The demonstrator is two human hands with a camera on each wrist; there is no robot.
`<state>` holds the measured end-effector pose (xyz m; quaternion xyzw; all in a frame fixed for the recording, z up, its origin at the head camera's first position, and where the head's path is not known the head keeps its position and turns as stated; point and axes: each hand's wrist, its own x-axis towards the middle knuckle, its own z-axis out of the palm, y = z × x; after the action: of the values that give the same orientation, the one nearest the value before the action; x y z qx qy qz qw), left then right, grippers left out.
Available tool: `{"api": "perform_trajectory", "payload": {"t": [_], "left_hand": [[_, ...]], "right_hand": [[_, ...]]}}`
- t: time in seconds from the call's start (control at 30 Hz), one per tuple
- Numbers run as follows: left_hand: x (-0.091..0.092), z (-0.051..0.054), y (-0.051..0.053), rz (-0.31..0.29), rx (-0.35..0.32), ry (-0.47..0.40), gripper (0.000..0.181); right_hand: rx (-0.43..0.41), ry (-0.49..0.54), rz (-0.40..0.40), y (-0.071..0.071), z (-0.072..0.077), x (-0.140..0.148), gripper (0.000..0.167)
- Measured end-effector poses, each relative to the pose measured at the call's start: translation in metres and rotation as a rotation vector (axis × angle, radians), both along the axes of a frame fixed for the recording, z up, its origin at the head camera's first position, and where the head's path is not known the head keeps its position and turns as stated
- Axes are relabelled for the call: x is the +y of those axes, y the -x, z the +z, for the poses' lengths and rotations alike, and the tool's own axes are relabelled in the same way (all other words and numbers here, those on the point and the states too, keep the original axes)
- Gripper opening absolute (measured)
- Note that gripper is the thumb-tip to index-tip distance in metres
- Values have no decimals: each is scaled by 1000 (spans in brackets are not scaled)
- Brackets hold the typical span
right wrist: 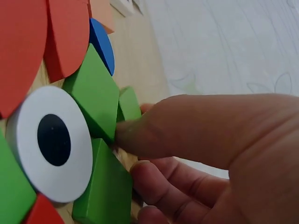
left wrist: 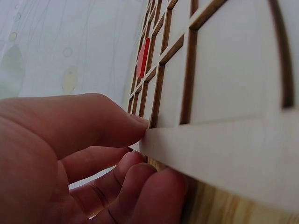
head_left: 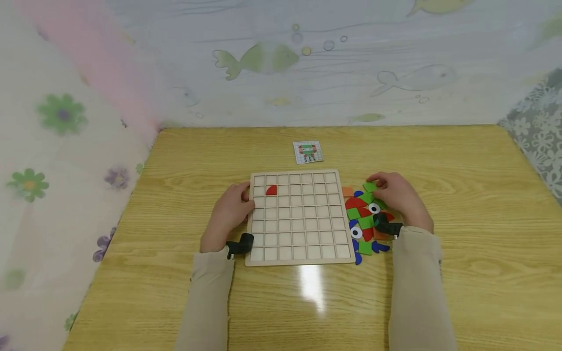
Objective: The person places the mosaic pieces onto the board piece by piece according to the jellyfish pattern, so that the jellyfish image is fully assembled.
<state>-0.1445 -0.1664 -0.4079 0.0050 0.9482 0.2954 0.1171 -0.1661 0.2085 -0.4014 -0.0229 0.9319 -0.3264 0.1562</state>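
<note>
A square wooden grid board (head_left: 298, 265) lies on the table, its rows of cells marked by raised strips. One red quarter-circle block (head_left: 272, 190) sits in a cell of the second row. My left hand (head_left: 230, 208) grips the board's left edge, thumb (left wrist: 126, 126) on the rim and the other fingers curled below it. At the board's right lies a heap of coloured blocks, where my right hand (head_left: 399, 195) pinches a green square block (head_left: 370, 187) at the far end. In the right wrist view, the thumb partly hides that green block (right wrist: 130, 103).
Beyond the board lies a picture card (head_left: 308, 152) with a gridded figure. The heap includes a white round block with a black dot (head_left: 356, 232), a blue block (head_left: 380, 247) and an orange block (head_left: 347, 192). A patterned wall (head_left: 333, 92) stands behind the table.
</note>
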Motion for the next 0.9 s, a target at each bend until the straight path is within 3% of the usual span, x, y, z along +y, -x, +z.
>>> {"api": "perform_trajectory", "payload": {"t": [0.37,0.5,0.9], "left_hand": [[0,-2,1,0,4,4,51],[0,-3,1,-3,10,6,50],[-1,-4,1,1,14,-7,52]], "right_hand": [[-28,106,-94,0,-2,-3,30],[24,114,-125,3,-5,-7,28],[160,148,-109,11,-6,-38,31]]}}
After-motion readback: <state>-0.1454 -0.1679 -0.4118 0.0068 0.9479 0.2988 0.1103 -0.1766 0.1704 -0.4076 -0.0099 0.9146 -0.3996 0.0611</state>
